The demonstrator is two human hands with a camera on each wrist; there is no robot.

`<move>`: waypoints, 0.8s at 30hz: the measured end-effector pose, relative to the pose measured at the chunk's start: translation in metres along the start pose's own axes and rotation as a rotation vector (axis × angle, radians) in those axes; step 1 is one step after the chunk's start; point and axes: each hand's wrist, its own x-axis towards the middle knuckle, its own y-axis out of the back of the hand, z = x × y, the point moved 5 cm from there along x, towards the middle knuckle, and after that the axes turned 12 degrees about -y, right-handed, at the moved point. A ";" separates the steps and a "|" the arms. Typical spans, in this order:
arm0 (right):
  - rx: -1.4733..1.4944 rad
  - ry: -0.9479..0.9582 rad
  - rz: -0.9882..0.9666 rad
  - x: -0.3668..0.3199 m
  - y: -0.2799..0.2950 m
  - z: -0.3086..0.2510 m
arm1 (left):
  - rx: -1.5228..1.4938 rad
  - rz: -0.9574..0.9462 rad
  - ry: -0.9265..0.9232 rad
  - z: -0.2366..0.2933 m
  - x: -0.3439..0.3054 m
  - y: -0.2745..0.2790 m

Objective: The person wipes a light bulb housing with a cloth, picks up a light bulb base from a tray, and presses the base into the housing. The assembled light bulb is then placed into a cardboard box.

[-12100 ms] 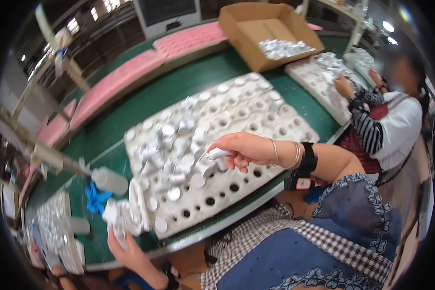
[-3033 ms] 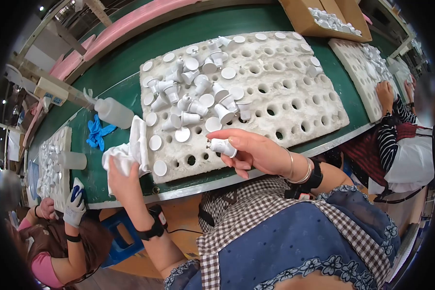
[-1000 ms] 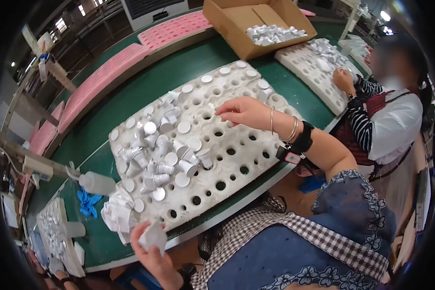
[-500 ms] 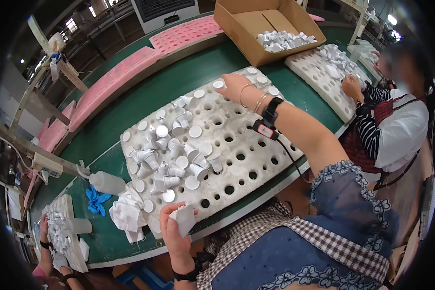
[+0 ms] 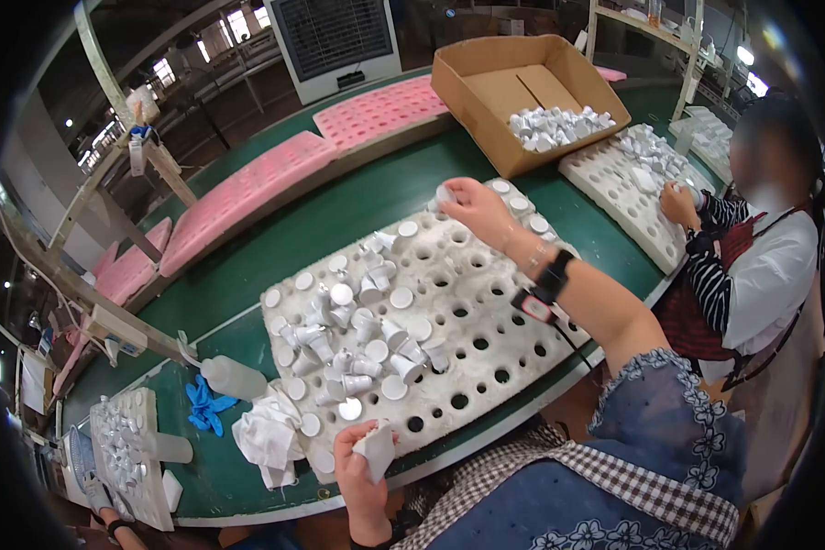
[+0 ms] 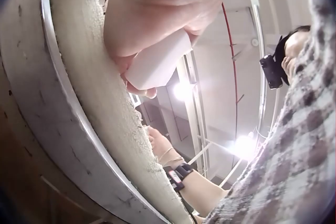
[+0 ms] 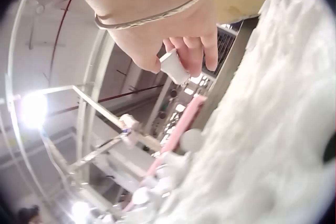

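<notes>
My right hand (image 5: 477, 213) pinches a white cup-shaped piece (image 5: 445, 196) just above the far edge of the holed white board (image 5: 513, 316). In the right wrist view, the piece (image 7: 175, 68) sits tilted between thumb and fingertips of that hand (image 7: 163, 27). My left hand (image 5: 362, 481) grips a white block-like pad (image 5: 376, 451) at the board's near edge; the left wrist view shows the pad (image 6: 160, 62) under the curled fingers of the hand (image 6: 163, 14). Many white pieces (image 5: 341, 294) lie heaped on the board's left half, with some discs seated in rows.
A crumpled white cloth (image 5: 270, 434), a plastic bottle (image 5: 233, 378) and a blue glove (image 5: 207, 406) lie left of the board. Behind it stands a cardboard box (image 5: 472, 101) of white pieces. A person (image 5: 752, 266) works at another board (image 5: 614, 197) on the right.
My right hand, empty a second ago, has reached the back row, taken hold of a piece there and raised it slightly. My left hand still holds the pad. The head view has shifted.
</notes>
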 end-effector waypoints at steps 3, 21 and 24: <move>0.432 -0.005 -0.236 -0.066 -0.009 -0.038 | -0.047 0.022 0.004 -0.005 0.001 0.005; 0.829 -0.529 -0.801 -0.206 -0.094 0.015 | 0.098 0.108 -0.012 0.000 0.009 -0.001; 0.579 -0.344 -0.815 -0.208 -0.103 0.014 | 0.154 0.146 -0.031 -0.002 0.009 0.008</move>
